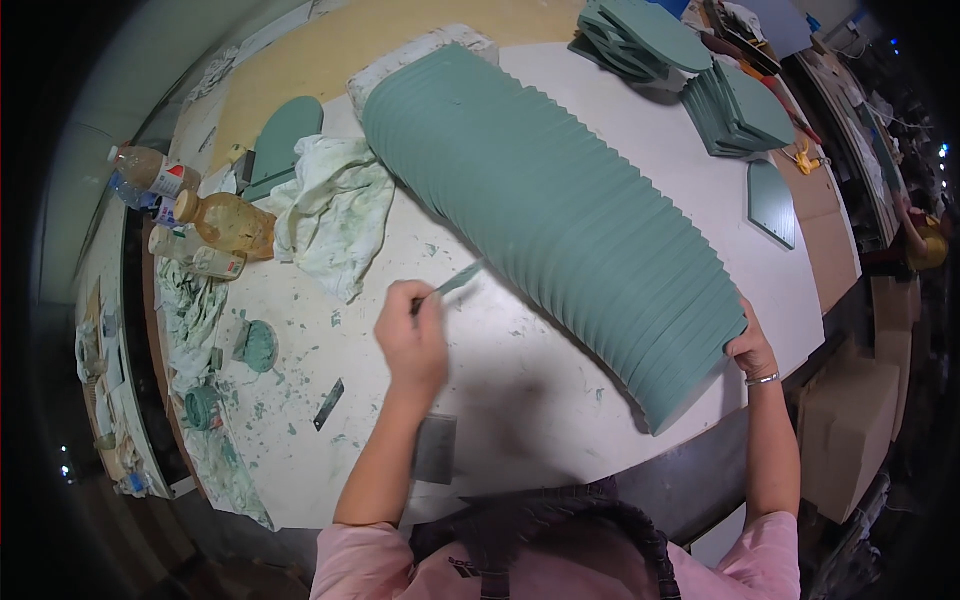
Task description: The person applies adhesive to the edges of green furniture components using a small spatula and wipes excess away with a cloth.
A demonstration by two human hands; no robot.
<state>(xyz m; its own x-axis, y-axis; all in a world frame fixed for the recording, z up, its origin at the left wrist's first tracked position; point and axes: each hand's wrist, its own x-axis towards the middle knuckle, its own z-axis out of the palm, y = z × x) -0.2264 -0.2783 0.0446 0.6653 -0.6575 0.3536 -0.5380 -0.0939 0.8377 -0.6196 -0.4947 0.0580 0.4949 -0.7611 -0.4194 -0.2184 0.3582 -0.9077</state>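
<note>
A long row of green, round-ended panels (570, 210), overlapping closely one behind another, slants across the white table from far left to near right. My left hand (413, 335) is closed around a thin, green-smeared spatula (460, 277) whose tip points at the row's left edge. Whether the tip touches a panel I cannot tell. At the near right end of the row, my right hand (752, 345) grips the outer edge of the last panels, its fingers partly hidden behind them. A small dark scraper blade (328, 404) lies left of my left forearm.
A stained white cloth (338, 215) lies left of the row, beside bottles (232, 222) and a single green panel (290, 140). Green putty (260, 345) sits on the left. A grey block (435, 450) is by the near edge. Other green panels (740, 108) are stacked at far right.
</note>
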